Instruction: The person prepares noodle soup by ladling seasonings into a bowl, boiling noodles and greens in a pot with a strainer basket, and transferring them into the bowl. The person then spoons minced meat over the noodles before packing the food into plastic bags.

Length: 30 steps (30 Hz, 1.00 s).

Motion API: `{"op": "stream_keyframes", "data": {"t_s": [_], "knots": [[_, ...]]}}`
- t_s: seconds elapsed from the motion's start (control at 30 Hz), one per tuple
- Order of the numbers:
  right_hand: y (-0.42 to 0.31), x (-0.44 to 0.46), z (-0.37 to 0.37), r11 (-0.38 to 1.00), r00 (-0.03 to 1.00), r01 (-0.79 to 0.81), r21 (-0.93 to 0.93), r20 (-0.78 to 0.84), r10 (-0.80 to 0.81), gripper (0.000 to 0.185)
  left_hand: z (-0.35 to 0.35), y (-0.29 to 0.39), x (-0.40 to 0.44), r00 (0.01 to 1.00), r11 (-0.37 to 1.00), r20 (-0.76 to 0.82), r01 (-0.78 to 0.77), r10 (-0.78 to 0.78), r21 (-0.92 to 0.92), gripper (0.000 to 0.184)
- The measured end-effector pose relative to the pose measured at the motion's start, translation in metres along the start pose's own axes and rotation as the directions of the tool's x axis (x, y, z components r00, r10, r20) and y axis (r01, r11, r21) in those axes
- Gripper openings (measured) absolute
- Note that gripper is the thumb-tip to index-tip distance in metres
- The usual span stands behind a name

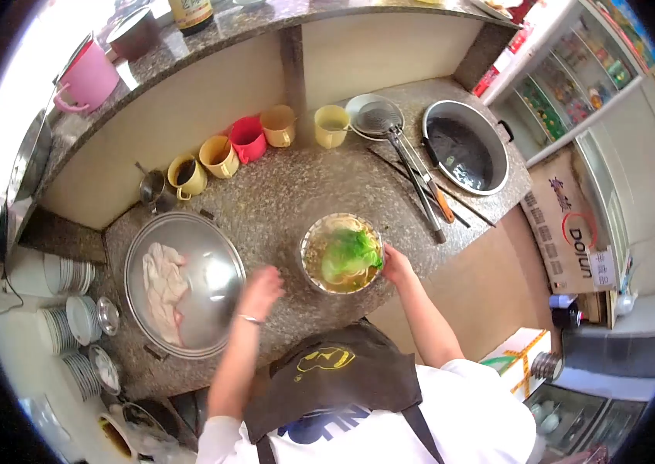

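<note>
A round bowl (312, 272) of noodles in broth, topped with green leafy vegetable (351, 254), stands on the speckled stone counter (269, 209). My right hand (397, 264) is at the bowl's right rim, its fingers partly hidden at the edge. Between the bowl and a large metal lid sits my left hand (264, 291), blurred by motion, touching neither clearly; whether its fingers are closed cannot be made out. On the lid (215, 271) at the left lies a crumpled pale cloth (163, 290).
Several mugs (219, 156) line the back wall. Strainers (378, 117) and long tools lie beside a large pot (465, 147) of dark liquid at the back right. Stacked plates (53, 329) are at the far left. A raised shelf (188, 48) runs behind the counter.
</note>
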State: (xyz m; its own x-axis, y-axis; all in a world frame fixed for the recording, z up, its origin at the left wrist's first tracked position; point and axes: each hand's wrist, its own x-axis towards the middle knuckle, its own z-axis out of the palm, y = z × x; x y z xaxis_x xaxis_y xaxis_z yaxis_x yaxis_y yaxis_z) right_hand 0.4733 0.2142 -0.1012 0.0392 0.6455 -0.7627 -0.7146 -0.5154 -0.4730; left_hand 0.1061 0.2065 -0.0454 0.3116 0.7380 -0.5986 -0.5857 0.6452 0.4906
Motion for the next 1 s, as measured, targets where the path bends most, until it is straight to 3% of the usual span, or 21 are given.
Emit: {"op": "stream_keyframes", "data": {"t_s": [0.03,0.07,0.13,0.2,0.23,0.3,0.33,0.4,0.43,0.47,0.53,0.57,0.6,0.7,0.73,0.8,0.87,0.93,1.0], "knots": [[-0.004,-0.002,-0.003,1.000,1.000,-0.013,-0.015,0.007,0.013,0.020,-0.001,-0.044,0.017,0.978,0.994,-0.192,0.097,-0.086,0.047,0.034],[-0.007,-0.007,-0.011,1.000,1.000,0.004,0.001,0.021,-0.004,0.017,0.011,-0.071,0.021,0.962,0.979,-0.234,0.172,-0.144,0.105,0.036],[-0.018,-0.019,-0.016,1.000,0.999,0.003,-0.007,0.037,-0.003,0.014,0.025,-0.106,0.021,0.971,0.972,-0.075,0.223,-0.229,-0.078,0.028],[-0.031,-0.044,-0.007,0.992,0.998,0.044,-0.119,0.050,-0.038,0.009,0.039,-0.123,0.022,0.974,0.937,-0.063,0.190,-0.217,-0.292,0.021],[-0.036,-0.051,-0.001,0.991,0.998,0.027,-0.135,0.055,-0.019,0.009,0.044,-0.126,0.022,0.975,0.934,-0.078,0.177,-0.210,-0.309,0.021],[-0.043,-0.060,0.013,0.975,0.995,0.057,-0.214,0.096,-0.037,0.006,0.052,-0.126,0.023,0.964,0.873,-0.234,-0.004,-0.126,-0.488,0.017],[-0.046,-0.063,0.020,0.973,0.994,0.047,-0.226,0.105,-0.024,0.006,0.051,-0.126,0.023,0.962,0.868,-0.246,-0.021,-0.118,-0.496,0.017],[-0.051,-0.068,0.037,0.923,0.986,0.156,-0.351,0.107,-0.126,0.006,0.051,-0.127,0.022,0.954,0.921,-0.294,-0.055,-0.066,-0.386,0.012],[-0.053,-0.072,0.047,0.912,0.979,0.198,-0.360,0.120,-0.165,0.007,0.060,-0.123,0.016,0.931,0.932,-0.363,-0.168,0.043,-0.322,0.009],[-0.056,-0.071,0.056,0.910,0.979,0.192,-0.368,0.132,-0.153,0.007,0.072,-0.113,0.009,0.926,0.927,-0.375,-0.184,0.051,-0.328,0.009],[-0.060,-0.066,0.070,0.838,0.940,0.318,-0.444,0.263,-0.217,0.007,0.090,-0.092,0.000,0.834,0.960,-0.495,-0.281,0.245,0.002,0.008],[-0.063,-0.061,0.076,0.787,0.930,0.350,-0.507,0.286,-0.230,0.007,0.092,-0.087,0.004,0.801,0.953,-0.533,-0.302,0.272,0.033,0.009],[-0.064,-0.058,0.083,0.785,0.930,0.347,-0.514,0.299,-0.215,0.007,0.096,-0.080,0.007,0.790,0.949,-0.546,-0.314,0.277,0.027,0.009],[-0.067,-0.057,0.096,0.744,0.901,0.410,-0.527,0.364,-0.239,0.007,0.123,-0.052,0.003,0.717,0.887,-0.526,-0.323,0.458,0.331,0.012],[-0.068,-0.059,0.097,0.717,0.865,0.468,-0.516,0.436,-0.251,0.007,0.130,-0.052,-0.002,0.712,0.886,-0.530,-0.327,0.460,0.330,0.012],[-0.071,-0.070,0.095,0.691,0.823,0.525,-0.496,0.504,-0.262,0.007,0.140,-0.053,-0.009,0.611,0.707,-0.375,-0.499,0.697,0.501,0.011],[-0.073,-0.091,0.084,0.718,0.815,0.521,-0.462,0.520,-0.257,0.008,0.143,-0.061,-0.032,0.628,0.671,-0.318,-0.471,0.711,0.572,0.010],[-0.075,-0.108,0.072,0.664,0.795,0.566,-0.489,0.538,-0.281,0.008,0.152,-0.068,-0.054,0.565,0.495,-0.175,-0.482,0.806,0.723,0.008],[-0.077,-0.127,0.067,0.667,0.826,0.514,-0.540,0.521,-0.214,0.008,0.153,-0.070,-0.067,0.613,0.527,-0.146,-0.504,0.776,0.685,0.007]]}}
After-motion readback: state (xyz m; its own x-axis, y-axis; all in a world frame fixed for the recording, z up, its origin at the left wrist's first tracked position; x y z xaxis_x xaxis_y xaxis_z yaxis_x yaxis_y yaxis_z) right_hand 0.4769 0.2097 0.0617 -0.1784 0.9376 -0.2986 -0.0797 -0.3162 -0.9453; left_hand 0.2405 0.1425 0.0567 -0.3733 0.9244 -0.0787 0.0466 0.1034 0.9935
